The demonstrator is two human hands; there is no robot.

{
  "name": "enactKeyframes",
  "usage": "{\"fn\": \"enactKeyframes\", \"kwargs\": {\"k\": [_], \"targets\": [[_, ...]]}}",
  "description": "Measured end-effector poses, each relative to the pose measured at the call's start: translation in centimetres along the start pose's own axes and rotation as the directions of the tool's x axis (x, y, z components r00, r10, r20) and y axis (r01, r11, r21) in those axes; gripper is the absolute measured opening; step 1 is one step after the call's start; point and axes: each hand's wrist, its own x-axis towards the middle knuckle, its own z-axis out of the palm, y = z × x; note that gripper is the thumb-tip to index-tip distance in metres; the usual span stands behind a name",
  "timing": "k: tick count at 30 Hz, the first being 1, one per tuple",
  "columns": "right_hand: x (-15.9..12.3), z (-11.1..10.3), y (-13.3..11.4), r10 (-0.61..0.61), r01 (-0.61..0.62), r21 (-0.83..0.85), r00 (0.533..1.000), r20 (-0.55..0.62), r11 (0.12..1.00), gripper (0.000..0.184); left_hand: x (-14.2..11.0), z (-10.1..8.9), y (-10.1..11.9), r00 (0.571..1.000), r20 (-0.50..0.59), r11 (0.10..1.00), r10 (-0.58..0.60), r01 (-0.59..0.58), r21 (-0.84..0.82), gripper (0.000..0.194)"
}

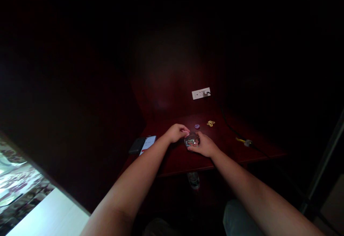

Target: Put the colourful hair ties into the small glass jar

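My right hand (204,145) is wrapped around the right side of a small clear jar (191,140) on the dark red tabletop (172,160). Several coloured bits lie inside the jar, too small to name. At the jar's upper left, my left hand (177,132) is closed, its fingertips pinching a small pink item (187,133) whose kind I cannot make out. Just beyond the jar lies a small round purple item (197,126). Farther right is a loose clump of yellow bands (211,123).
A phone with a lit screen (148,144) lies by a black flat object (137,145) on the left. On the back wall is a white socket (201,93) with a plug. A black cable (233,131) crosses the table's right side. A bottle (193,180) stands below the edge.
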Motion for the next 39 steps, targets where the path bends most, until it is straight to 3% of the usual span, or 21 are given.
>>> {"fn": "enactKeyframes", "kwargs": {"k": [8, 14, 20, 25, 39], "targets": [[-0.04, -0.12, -0.16, -0.002, 0.002, -0.002, 1.000, -0.002, 1.000, 0.069, 0.05, 0.40, 0.14, 0.995, -0.081, 0.994, 0.062, -0.054, 0.096, 0.018], [0.03, -0.03, -0.15, -0.002, 0.002, -0.017, 1.000, -0.011, 1.000, 0.073, -0.10, 0.55, 0.19, 0.996, -0.073, 0.997, 0.043, -0.038, 0.071, 0.021], [0.08, 0.03, -0.06, 0.004, -0.005, -0.015, 1.000, -0.010, 1.000, 0.073, -0.21, 0.39, 0.27, 0.990, -0.097, 0.973, 0.097, -0.074, 0.217, 0.026], [0.08, 0.03, -0.05, -0.005, 0.005, -0.033, 1.000, -0.006, 0.999, 0.074, -0.33, 0.39, 0.55, 0.988, -0.097, 0.965, 0.117, -0.090, 0.245, 0.026], [0.18, 0.04, 0.13, 0.013, -0.013, -0.001, 1.000, 0.004, 1.000, 0.073, 0.15, 0.38, 0.19, 1.000, -0.009, 0.997, 0.015, -0.014, 0.071, 0.017]]}}
